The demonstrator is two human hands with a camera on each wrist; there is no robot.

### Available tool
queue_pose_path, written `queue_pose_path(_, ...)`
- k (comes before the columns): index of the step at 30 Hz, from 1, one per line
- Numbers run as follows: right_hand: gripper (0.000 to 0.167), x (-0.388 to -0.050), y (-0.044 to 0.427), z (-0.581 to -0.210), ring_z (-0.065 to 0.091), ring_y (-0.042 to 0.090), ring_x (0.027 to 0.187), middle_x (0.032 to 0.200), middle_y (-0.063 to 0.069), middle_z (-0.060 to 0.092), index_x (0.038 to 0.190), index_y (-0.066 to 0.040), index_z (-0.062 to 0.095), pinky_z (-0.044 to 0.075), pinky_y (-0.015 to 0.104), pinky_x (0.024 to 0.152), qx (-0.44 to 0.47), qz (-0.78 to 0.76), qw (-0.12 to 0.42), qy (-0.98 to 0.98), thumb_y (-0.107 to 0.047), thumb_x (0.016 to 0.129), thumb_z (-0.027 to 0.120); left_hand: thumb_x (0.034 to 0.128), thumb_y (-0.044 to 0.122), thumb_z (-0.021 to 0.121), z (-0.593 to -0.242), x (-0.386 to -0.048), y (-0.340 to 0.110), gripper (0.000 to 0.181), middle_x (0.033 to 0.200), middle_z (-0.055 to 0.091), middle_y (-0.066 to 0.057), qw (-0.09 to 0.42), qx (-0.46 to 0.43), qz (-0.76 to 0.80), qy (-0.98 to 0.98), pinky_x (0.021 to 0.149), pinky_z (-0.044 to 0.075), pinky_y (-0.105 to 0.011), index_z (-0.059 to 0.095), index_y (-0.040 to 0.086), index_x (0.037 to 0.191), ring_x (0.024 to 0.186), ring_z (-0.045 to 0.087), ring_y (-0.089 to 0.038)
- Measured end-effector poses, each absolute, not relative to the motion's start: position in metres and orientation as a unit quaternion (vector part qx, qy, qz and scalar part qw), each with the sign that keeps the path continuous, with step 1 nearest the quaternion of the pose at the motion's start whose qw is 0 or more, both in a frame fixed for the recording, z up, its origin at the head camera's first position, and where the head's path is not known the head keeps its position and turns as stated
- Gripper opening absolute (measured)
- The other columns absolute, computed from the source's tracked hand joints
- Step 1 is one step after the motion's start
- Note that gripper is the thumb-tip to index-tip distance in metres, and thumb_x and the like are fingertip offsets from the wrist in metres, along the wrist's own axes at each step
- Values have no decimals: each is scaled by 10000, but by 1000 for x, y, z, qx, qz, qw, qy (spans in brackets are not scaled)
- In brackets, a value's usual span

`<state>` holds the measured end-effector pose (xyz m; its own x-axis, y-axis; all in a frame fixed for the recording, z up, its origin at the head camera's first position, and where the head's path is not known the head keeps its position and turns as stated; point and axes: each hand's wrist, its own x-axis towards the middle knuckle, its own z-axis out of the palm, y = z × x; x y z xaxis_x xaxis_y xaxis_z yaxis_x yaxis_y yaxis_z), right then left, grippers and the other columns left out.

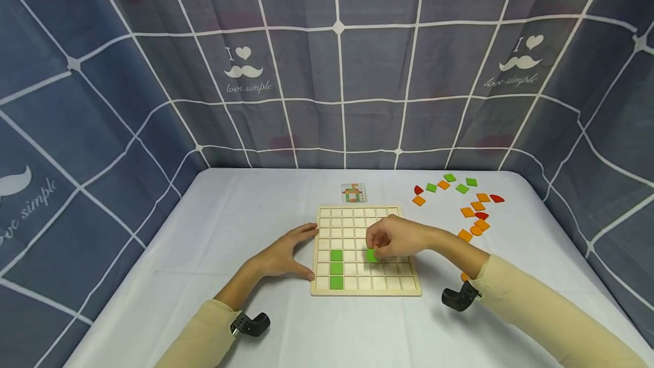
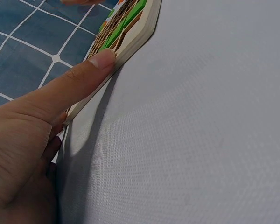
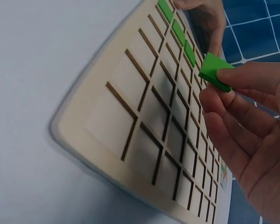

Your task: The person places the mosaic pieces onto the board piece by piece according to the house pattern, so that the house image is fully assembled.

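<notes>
A wooden grid board (image 1: 365,292) lies on the white table, with several green square tiles (image 1: 336,268) in one column at its lower left. My left hand (image 1: 283,254) rests against the board's left edge, thumb and fingers spread apart. In the left wrist view its thumb (image 2: 79,81) touches the board's rim. Over the middle of the board, my right hand (image 1: 395,235) pinches another green square tile (image 1: 372,255) between thumb and fingers. In the right wrist view this green tile (image 3: 214,70) is tilted and held above the grid.
A small pattern card (image 1: 353,192) lies behind the board. Loose orange (image 1: 467,212), green (image 1: 462,188) and red (image 1: 496,199) pieces are scattered at the back right. An orange piece (image 1: 464,276) sits partly hidden beneath the right forearm. Checked curtains (image 1: 306,72) surround the table.
</notes>
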<state>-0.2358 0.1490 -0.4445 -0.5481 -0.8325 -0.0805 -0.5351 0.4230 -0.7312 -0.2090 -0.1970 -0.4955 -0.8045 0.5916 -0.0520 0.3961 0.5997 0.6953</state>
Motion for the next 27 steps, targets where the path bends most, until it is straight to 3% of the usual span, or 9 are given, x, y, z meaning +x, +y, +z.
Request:
queue_pose_path(21,172,-213,166,-466,627,51,711,785,-103,680,915,-168,734,541,237,654,-422,-337,267,798,-3,875,763,708,375,970,-495,-210,-197,1121,1686,247,-82,146,278,352,882,1217,204,-547,375,29,1593,1544,179,-339)
queue_pose_path(27,159,-210,163,-468,651,48,720,793,-108,696,914,-155,755,563,248,666,-427,-345,257,795,-4,869,779,709,386,967,-495,-210,-197,1121,1687,246,-74,148,277,349,883,1215,208,-547,375,47,1598,1544,180,-332)
